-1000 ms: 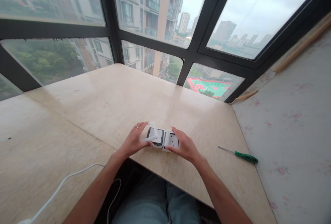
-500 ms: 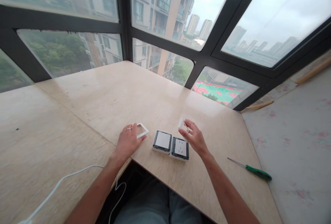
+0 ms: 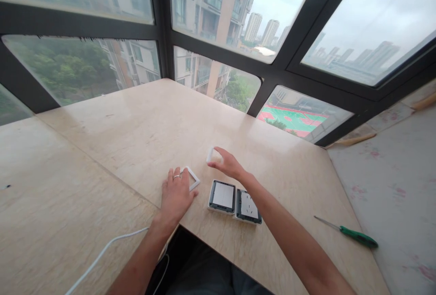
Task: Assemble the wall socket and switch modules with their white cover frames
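In the head view my left hand rests low over the table with its fingers spread out. A thin white square frame lies by its fingertips and thumb, partly covered by them. Further right and up, my right hand pinches a second white frame between thumb and fingers, seen nearly edge-on above the table. Below the hands stand a white switch in a dark grey surround and, beside it, a socket with slots. My right forearm passes over the socket's right edge.
A screwdriver with a green handle lies at the right, near the papered wall. A white cable runs over the table at lower left. Dark-framed windows border the far edge.
My right hand has moved left with its white frame, from above the socket towards my left hand. My left hand has flattened over its frame. The view has shifted slightly.
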`<state>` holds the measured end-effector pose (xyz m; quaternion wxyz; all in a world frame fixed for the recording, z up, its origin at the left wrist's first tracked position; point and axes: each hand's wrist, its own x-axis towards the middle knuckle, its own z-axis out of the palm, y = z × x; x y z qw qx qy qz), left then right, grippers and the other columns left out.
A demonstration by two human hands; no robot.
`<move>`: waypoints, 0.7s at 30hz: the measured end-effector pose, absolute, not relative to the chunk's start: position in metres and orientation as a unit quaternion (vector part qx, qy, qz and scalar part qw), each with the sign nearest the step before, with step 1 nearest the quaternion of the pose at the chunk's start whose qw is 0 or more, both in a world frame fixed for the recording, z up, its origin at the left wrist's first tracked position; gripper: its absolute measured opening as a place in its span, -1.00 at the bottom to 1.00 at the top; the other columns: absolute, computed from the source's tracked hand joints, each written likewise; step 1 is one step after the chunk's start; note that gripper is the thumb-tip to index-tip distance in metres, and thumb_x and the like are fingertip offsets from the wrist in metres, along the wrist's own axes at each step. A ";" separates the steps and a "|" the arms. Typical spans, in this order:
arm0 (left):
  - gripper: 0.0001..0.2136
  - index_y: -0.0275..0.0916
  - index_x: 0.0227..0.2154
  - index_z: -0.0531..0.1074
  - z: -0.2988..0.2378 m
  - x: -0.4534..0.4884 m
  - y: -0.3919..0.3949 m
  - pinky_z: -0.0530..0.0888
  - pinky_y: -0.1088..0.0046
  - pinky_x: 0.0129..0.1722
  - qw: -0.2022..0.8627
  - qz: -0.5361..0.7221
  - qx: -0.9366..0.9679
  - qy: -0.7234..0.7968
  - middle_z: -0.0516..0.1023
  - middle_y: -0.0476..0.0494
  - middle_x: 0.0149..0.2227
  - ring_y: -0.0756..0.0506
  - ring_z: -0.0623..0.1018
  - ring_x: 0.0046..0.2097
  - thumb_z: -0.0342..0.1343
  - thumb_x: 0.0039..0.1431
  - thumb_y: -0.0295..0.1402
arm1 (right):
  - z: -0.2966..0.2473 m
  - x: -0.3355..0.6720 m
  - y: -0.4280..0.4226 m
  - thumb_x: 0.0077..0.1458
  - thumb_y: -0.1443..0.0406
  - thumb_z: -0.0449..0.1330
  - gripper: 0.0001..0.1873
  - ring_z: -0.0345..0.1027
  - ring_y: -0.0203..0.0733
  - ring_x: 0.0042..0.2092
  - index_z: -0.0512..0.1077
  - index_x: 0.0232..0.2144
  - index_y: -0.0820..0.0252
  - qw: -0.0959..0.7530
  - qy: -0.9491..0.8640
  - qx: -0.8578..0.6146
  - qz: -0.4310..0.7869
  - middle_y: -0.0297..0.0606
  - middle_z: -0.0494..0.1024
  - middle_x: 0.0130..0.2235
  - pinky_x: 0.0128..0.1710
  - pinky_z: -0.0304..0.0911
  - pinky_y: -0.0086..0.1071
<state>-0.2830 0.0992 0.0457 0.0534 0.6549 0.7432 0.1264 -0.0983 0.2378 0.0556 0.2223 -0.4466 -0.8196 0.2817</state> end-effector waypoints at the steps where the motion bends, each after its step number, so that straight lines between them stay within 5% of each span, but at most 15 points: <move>1: -0.38 -0.40 0.17 0.23 0.049 -0.282 0.100 0.29 -0.08 0.13 0.060 0.120 0.657 0.742 0.25 -0.54 0.23 -0.49 0.15 0.31 0.23 0.07 -0.31 | 0.055 -0.101 0.243 0.00 0.00 0.32 -0.19 0.13 0.07 0.30 0.27 0.21 0.26 0.222 -0.825 -0.434 0.286 0.03 0.28 0.26 0.31 -0.01 -0.02; 10: -0.24 -0.29 0.23 0.13 0.046 -0.278 0.109 0.16 -0.12 0.24 0.159 0.189 0.760 0.601 0.22 -0.47 0.27 -0.48 0.08 0.35 0.30 -0.04 -0.29 | 0.052 -0.095 0.254 0.17 -0.03 0.14 -0.39 0.24 -0.01 0.24 0.36 0.13 0.21 0.239 -0.821 -0.430 0.291 -0.04 0.39 0.20 0.28 0.07 -0.07; 16: -0.22 -0.28 0.30 0.02 0.070 -0.283 0.108 0.04 -0.05 0.32 0.289 0.161 0.810 0.485 0.08 -0.40 0.34 -0.35 -0.04 0.40 0.14 -0.02 -0.50 | 0.053 -0.061 0.240 0.19 -0.06 0.09 -0.42 0.27 0.02 0.22 0.39 0.10 0.19 0.244 -0.797 -0.466 0.298 -0.01 0.42 0.17 0.22 0.14 0.01; 21: -0.09 -0.28 0.32 -0.04 0.080 -0.267 0.107 -0.02 -0.02 0.34 0.333 0.148 0.803 0.471 0.01 -0.41 0.37 -0.34 -0.12 0.41 0.30 -0.09 -0.41 | 0.062 -0.036 0.197 0.23 0.00 0.09 -0.48 0.21 -0.03 0.25 0.35 0.13 0.11 0.222 -0.781 -0.491 0.316 -0.09 0.37 0.21 0.27 0.08 0.00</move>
